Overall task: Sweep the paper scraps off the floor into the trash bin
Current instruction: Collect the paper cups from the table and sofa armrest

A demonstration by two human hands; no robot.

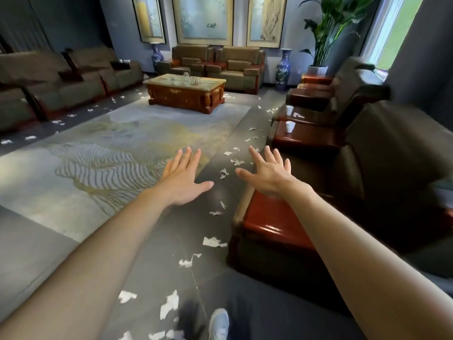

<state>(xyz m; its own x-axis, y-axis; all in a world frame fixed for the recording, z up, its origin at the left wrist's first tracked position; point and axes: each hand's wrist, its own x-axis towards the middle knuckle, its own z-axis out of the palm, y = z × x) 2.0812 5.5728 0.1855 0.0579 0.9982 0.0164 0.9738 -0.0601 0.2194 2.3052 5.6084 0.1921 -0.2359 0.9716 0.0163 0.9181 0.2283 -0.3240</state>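
Glossy red-brown wooden side tables [269, 224] line the right edge of the dark grey tiled floor [215, 278], and a pale patterned rug [103, 153] covers its middle. Torn white paper scraps [213, 241] trail along the bare strip between, below the left hand [182, 179] and right hand [269, 174], both empty, fingers straight and spread.

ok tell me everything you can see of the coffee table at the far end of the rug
The coffee table is low and rectangular: a glossy reddish-brown wooden body with carved, gold-coloured trim under a pale, stone-looking top. It stands level at the far end of the rug, before the far sofa. Blurred clear glassware stands on it.
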